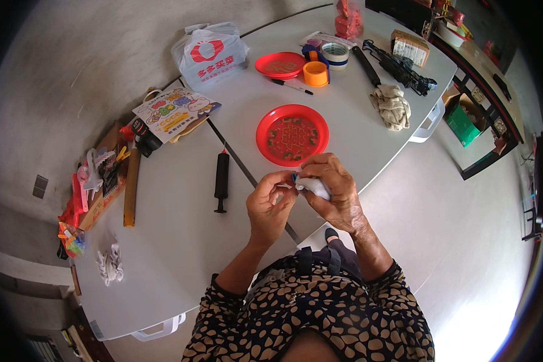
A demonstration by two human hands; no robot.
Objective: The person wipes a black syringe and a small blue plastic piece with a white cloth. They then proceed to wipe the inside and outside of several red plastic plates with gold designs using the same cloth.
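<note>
My right hand [339, 192] is closed round a small white crumpled bundle [315, 187], like cloth or thin plastic; which one I cannot tell. My left hand [270, 208] meets it from the other side, its thumb and forefinger pinched at the bundle's left end. A bit of blue shows between the fingertips, too small to name. Both hands are held up over the table's front edge. Just beyond them lies a round red plate [291, 158] with a printed pattern. To the left, a black hand pump [222, 184] lies on the grey table [175, 253].
Behind the plate lie a black marker [292, 87], a second red plate [280, 63], an orange tape roll [315, 73] and a wider tape roll [335, 55]. Beige gloves [392, 107] lie at right, white gloves [110, 265] at left. A white plastic bag [211, 57] stands far left.
</note>
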